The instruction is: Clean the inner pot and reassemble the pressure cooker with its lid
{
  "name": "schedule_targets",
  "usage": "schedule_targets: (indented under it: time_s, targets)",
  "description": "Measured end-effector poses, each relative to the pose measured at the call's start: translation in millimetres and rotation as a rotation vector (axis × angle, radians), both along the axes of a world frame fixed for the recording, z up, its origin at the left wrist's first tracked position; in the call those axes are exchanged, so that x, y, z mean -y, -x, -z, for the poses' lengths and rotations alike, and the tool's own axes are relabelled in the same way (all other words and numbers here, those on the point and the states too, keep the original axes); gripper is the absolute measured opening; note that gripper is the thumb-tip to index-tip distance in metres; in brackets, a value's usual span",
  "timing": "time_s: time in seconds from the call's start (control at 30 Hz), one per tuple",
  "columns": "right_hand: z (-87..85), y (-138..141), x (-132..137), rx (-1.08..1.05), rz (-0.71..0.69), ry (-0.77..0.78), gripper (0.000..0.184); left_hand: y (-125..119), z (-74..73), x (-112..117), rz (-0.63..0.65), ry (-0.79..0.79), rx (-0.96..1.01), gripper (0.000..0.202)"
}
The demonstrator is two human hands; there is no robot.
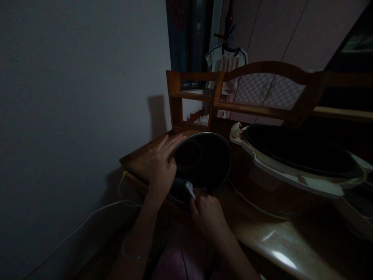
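A dark round inner pot (pixel 214 155) lies tilted on the wooden desk, its opening turned towards me. My left hand (pixel 164 159) grips its left rim, the thumb at the inner edge and the fingers stretched along the outside. At the near edge of the opening, my right hand (pixel 206 210) is closed on a small white cloth (pixel 190 189), part of which sticks out by the thumb. Some of the right fingers reach inside the pot and are hard to see in the dim light.
To the right stands a large rice cooker body (pixel 271 182) with a pale rim and dark interior. Behind the desk (pixel 262 229) rises a wooden shelf frame (pixel 190 95). A white cable (pixel 96 212) runs along the wall (pixel 87 97) at left. Clothes (pixel 229 64) hang at the back.
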State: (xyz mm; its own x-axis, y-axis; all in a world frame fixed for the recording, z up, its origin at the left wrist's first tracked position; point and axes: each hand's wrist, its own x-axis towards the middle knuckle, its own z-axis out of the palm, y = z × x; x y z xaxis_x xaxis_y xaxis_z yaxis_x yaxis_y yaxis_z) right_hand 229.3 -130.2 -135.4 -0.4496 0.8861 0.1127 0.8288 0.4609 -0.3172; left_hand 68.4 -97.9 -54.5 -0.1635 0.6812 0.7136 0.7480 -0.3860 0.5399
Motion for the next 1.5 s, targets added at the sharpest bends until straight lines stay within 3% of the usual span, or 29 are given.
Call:
schedule_targets:
  time_s: [0.17,0.4,0.6,1.03,1.23,1.5]
  targets:
    - [5.2,2,-1,-0.032,0.008,0.007,0.028,-4,1.1,3,0.027,-0.02,-0.002,0.07]
    - [16.4,10,-15,-0.018,0.021,0.025,0.032,-9,3.5,11,-0.038,0.006,-0.007,0.069]
    - [23.1,8,-20,-0.072,-0.049,-0.028,0.042,-12,2.2,16,-0.117,0.016,-0.044,0.068]
    - [7.3,2,-12,-0.054,-0.015,0.061,0.033,-8,2.4,8,-0.134,0.006,-0.043,0.066]
    - [1.1,1,1,0.044,0.003,-0.003,0.033,-7,2.2,9,-0.116,0.003,-0.052,0.061]
    - [4.0,-6,-8,-0.086,-0.004,-0.009,0.035,-7,3.7,9,-0.12,0.028,-0.034,0.065]
